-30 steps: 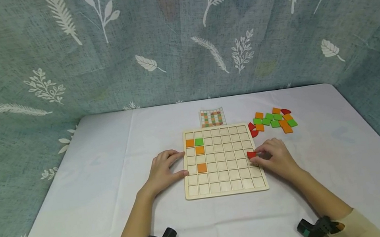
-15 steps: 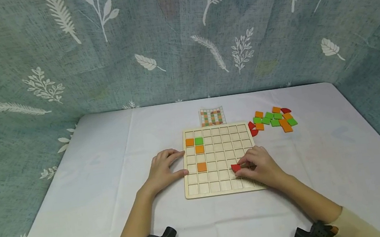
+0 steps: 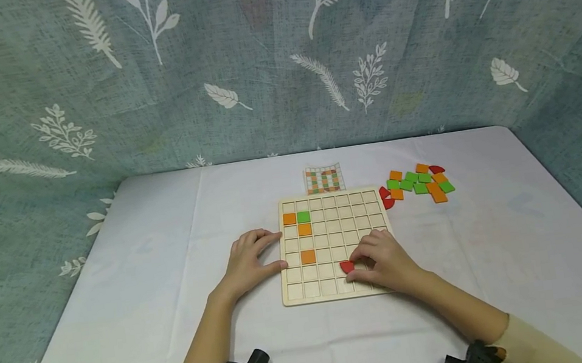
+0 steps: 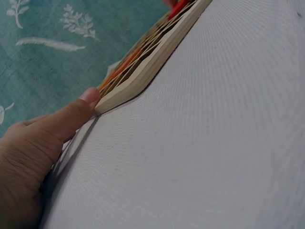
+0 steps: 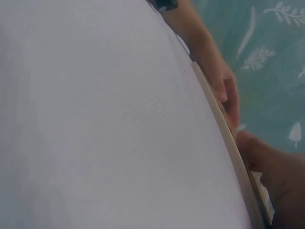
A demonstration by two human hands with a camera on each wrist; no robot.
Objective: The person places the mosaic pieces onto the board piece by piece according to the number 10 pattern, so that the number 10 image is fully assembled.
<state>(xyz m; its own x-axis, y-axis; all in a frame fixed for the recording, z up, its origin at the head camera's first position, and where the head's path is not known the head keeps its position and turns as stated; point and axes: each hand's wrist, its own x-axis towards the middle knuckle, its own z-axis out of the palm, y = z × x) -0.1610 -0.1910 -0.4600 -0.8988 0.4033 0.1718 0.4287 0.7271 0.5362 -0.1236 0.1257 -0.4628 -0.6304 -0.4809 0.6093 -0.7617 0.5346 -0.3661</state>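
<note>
Right hand pinches a red quarter-circle tile over a pale wooden grid board; left hand, uncurled, touches the board's edge

free cells left of red piece

— And the left hand?
— Touches the board near a corner with the thumb.
— And the board?
— Shows at least one orange tile; farther along, a red piece, blurred.
— Around it?
— Rests on white cloth, with a teal curtain beyond, leaf-patterned.
</note>
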